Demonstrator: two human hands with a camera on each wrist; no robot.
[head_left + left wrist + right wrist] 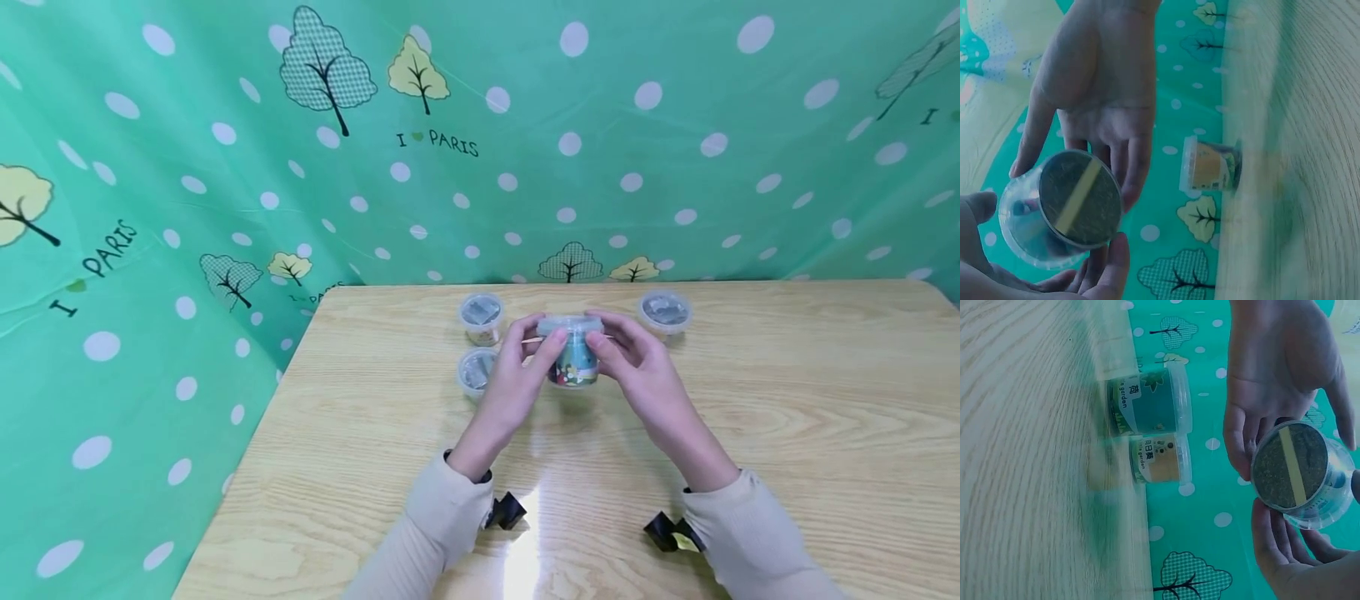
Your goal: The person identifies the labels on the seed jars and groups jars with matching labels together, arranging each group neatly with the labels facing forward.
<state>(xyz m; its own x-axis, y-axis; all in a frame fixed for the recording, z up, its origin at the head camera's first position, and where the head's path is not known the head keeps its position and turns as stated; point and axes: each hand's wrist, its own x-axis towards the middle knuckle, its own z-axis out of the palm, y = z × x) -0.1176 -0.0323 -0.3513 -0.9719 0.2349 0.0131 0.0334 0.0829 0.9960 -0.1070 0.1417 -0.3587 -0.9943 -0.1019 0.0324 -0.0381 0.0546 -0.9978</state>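
Gripping a blue-labelled lidded cup (574,360), left hand (519,360) and right hand (636,354) curled fingers round it, three tubs (481,313) nearby

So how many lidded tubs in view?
4: the held tub between left hand and right hand; the back-left tub, the front-left tub, partly behind the left hand, and the back-right tub on the table. The hands could hide more.
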